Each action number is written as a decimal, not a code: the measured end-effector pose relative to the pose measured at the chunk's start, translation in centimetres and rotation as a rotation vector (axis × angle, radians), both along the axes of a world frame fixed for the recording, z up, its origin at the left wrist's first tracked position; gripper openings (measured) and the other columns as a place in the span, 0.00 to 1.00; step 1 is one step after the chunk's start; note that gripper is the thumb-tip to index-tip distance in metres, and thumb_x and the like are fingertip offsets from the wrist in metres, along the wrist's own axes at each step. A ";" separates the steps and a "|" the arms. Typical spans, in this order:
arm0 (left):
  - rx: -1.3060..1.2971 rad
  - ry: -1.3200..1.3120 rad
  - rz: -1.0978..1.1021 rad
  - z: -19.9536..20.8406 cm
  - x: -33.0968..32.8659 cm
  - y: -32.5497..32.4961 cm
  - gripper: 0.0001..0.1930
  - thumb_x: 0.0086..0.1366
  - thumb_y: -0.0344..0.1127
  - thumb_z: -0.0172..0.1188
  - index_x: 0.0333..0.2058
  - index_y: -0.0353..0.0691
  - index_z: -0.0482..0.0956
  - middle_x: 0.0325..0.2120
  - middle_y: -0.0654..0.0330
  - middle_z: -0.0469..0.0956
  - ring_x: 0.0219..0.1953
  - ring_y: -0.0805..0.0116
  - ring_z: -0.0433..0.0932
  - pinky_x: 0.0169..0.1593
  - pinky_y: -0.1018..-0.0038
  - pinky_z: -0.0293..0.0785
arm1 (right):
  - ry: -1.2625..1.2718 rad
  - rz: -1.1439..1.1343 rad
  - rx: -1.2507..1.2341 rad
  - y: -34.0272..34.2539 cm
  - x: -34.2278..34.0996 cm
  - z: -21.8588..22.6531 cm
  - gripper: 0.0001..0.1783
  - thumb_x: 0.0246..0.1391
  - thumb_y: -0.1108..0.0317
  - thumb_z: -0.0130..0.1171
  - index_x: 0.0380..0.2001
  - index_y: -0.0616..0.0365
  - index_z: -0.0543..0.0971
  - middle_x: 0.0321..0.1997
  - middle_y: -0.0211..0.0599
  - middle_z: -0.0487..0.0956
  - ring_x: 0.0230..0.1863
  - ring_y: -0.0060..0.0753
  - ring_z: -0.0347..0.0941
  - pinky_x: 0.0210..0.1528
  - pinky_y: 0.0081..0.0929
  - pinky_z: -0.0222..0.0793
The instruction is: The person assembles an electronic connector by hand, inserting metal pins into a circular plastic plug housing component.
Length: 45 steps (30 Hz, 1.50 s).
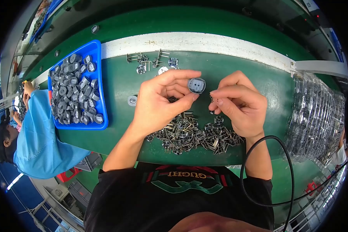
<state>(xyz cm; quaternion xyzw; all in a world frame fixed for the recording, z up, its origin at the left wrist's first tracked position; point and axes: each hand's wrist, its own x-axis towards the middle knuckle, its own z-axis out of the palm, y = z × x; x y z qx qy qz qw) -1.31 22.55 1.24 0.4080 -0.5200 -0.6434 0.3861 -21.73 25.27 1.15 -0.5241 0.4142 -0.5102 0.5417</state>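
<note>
Between the thumb and fingers of my left hand [156,96] is a small grey plastic housing [197,86], its hollow side showing. Just right of it, my right hand [241,102] pinches a small circuit board with pins [212,101], mostly hidden by the fingertips. The two parts are apart. Below both hands lies a heap of small circuit boards with long metal pins [185,133] on the green table. A lone grey round part [132,100] rests beside my left wrist.
A blue tray [101,85] full of grey housings stands at left. More boards [141,63] lie near the white rail [174,40]. Stacked clear plastic trays [315,112] fill the right side. A black cable [292,170] loops by my right forearm. A person in blue [46,135] works at far left.
</note>
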 end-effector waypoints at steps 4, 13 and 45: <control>-0.078 -0.058 -0.004 -0.1 -0.3 0.4 0.22 0.55 0.17 0.64 0.50 0.36 0.79 0.34 0.58 0.82 0.33 0.76 0.81 0.37 0.81 0.79 | 0.127 -0.141 -0.188 0.3 0.6 -1.1 0.10 0.48 0.81 0.67 0.36 0.62 0.83 0.35 0.34 0.76 0.32 0.22 0.77 0.24 0.16 0.71; -0.150 -0.115 -0.005 -0.3 -0.6 1.2 0.21 0.54 0.18 0.65 0.48 0.35 0.80 0.31 0.57 0.82 0.33 0.75 0.83 0.37 0.79 0.81 | 0.468 -0.210 -0.378 0.2 1.7 -0.6 0.08 0.46 0.81 0.68 0.32 0.60 0.84 0.33 0.33 0.76 0.27 0.21 0.72 0.21 0.17 0.65; -0.103 -0.490 0.271 -3.2 2.0 -24.2 0.12 0.61 0.32 0.64 0.40 0.30 0.83 0.29 0.56 0.83 0.24 0.74 0.80 0.31 0.81 0.76 | 1.021 0.566 -0.151 0.0 -3.0 0.1 0.14 0.45 0.72 0.65 0.37 0.43 0.85 0.37 0.30 0.72 0.41 0.38 0.74 0.40 0.36 0.72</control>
